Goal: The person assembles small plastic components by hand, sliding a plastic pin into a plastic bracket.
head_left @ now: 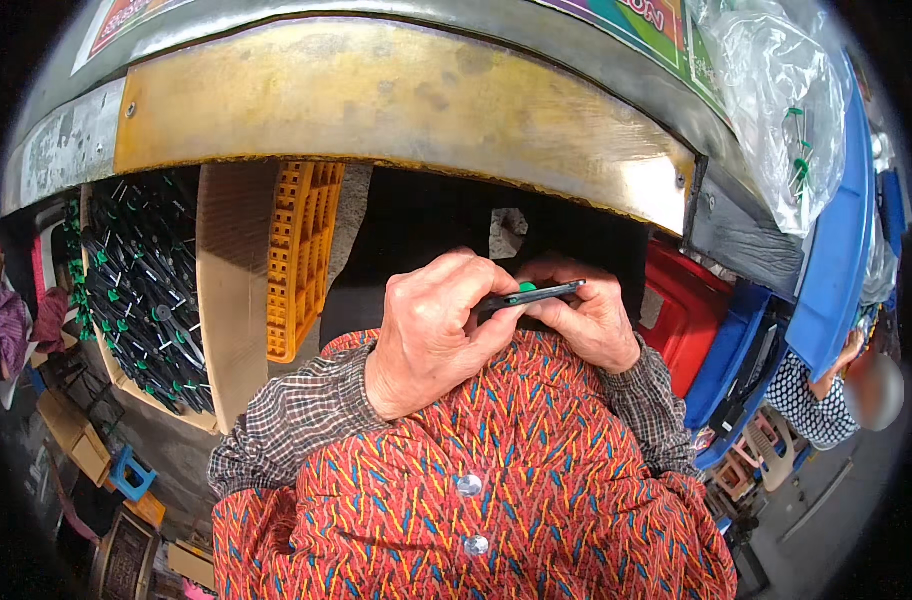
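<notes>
Above my lap, both hands pinch a slim dark piece [554,294] with a small green part [527,287] on it; its exact kind does not show. My left hand [431,330] has thumb and forefinger closed on its left end. Around the middle and right end are the thumb and fingers of my right hand [588,315], partly hidden behind the piece. To the left, an open cardboard box [234,290] holds many dark slim pieces [141,290] with green parts and thin metal rods.
A worn metal-edged bench [396,85] runs across in front. On its right lies a clear plastic bag [776,110] with green-ended metal rods, beside a blue tray [831,240]. An orange crate [301,260] and a red plastic item [676,310] stand below. Another person [826,400] is at far right.
</notes>
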Tool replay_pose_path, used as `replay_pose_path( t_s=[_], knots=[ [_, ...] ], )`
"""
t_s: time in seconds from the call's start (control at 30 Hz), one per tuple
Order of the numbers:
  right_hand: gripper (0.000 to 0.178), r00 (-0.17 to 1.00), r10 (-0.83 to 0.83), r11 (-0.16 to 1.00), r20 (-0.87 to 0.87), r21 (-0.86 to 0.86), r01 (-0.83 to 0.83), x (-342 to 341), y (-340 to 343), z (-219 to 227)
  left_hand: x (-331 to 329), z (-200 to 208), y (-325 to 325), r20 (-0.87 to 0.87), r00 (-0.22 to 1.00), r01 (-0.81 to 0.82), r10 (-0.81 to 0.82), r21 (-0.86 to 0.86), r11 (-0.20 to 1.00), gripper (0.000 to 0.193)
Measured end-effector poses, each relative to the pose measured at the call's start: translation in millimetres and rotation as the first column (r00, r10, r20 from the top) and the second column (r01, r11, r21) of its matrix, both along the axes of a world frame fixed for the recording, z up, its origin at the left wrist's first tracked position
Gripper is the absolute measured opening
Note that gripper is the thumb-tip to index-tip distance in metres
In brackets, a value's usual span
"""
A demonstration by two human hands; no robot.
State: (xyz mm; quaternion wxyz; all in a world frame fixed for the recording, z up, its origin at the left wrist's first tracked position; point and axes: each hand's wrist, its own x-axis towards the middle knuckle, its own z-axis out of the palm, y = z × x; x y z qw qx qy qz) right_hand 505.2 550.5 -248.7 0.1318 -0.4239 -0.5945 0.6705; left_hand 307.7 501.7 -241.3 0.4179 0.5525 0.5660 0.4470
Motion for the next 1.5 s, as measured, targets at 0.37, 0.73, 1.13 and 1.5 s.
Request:
replay_pose_path(
  t_s=[0.37, 0.73, 1.13, 1.5],
  knots=[
    [0.021, 0.997, 0.074, 0.997, -0.001, 0.002, -0.074, 2, 2, -8, -3, -6, 2, -0.018, 1.000, -0.002, 0.002, 0.005, 1.000, 0.013],
    [0.023, 1.000, 0.019, 0.998, 0.006, -0.064, -0.019, -3, 3, -6, -5, -9, 1, -0.036, 0.999, -0.001, 0.000, -0.030, 1.000, 0.015],
    [0.015, 0.993, -0.035, 0.999, 0.116, 0.042, 0.031, 3, 3, -12, -5, -10, 3, -0.034, 0.999, 0.005, -0.005, 0.000, 1.000, 0.015],
    [0.010, 0.998, -0.052, 0.996, 0.044, 0.071, 0.049, 3, 3, -13, -4, -10, 4, -0.056, 0.998, -0.002, 0.005, 0.053, 0.999, 0.014]
  ],
)
